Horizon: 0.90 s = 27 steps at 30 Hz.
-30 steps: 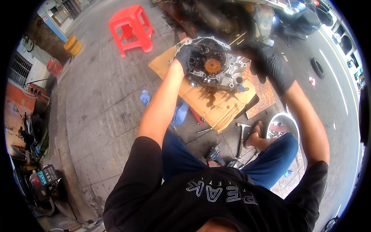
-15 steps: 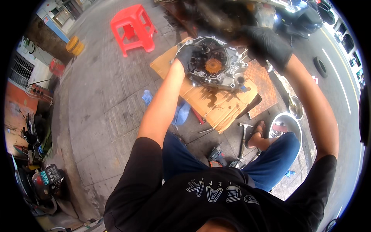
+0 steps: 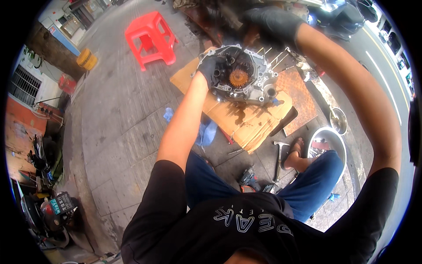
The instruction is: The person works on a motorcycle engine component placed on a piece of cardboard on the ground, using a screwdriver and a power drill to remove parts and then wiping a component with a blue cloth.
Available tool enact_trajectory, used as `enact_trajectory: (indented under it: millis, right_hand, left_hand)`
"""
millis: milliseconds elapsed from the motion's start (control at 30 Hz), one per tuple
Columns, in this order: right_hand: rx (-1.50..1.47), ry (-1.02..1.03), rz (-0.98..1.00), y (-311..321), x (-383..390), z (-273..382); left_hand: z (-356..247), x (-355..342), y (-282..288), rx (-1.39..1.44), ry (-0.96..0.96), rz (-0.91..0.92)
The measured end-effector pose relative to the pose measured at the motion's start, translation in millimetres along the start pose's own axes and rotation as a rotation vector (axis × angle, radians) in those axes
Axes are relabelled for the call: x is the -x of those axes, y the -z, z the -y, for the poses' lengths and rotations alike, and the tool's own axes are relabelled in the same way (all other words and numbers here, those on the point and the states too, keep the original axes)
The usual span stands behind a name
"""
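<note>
A grey metal engine case (image 3: 259,88) rests on a flattened piece of cardboard (image 3: 263,119), its open side up. Inside it shows a rust-coloured gear (image 3: 238,78) among dark, oily parts. My left hand (image 3: 208,71), in a dark glove, grips the case at its left rim; the fingertips are hard to make out against the dark inside. Beyond the case, my gloved right hand (image 3: 274,24) reaches across over dark machinery. Motion smears its fingers, so whether it holds anything is unclear. Several long studs (image 3: 276,58) stick out at the case's far right.
A red plastic stool (image 3: 151,39) stands at the far left. Near my foot lie a hammer (image 3: 278,160) and a cordless power tool (image 3: 249,178). A metal basin (image 3: 340,145) of parts sits at the right. Blue cloth (image 3: 205,133) lies beside the cardboard; a rusty plate (image 3: 296,101) is right of it.
My right hand has moved left and farther away, over the dark machinery. Studs it partly covered now show. My left hand stays at the case's left rim.
</note>
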State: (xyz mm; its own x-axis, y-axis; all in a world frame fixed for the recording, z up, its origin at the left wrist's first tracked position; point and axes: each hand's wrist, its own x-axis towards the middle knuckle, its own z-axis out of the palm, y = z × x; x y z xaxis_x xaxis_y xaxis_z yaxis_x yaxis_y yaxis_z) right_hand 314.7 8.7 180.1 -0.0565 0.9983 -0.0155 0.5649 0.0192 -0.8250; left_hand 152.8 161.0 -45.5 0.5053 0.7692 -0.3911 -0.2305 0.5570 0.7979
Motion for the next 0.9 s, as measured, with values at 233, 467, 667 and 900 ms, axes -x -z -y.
enact_trajectory:
  millis: [233,467,667,900]
  right_hand:
    - [-0.014,0.046,-0.058,4,16,-18]
    - [-0.246,-0.006,-0.082,17,63,-103]
    - [-0.348,0.104,-0.047,14,77,-140]
    - [-0.316,0.110,-0.144,20,90,-157]
  left_hand:
    - [5,-14,14,-0.010,-0.022,0.053]
    - [7,-13,-2,-0.047,-0.018,0.016]
    - [11,-29,15,0.006,-0.088,0.014]
    - [9,-15,-11,-0.047,-0.139,0.068]
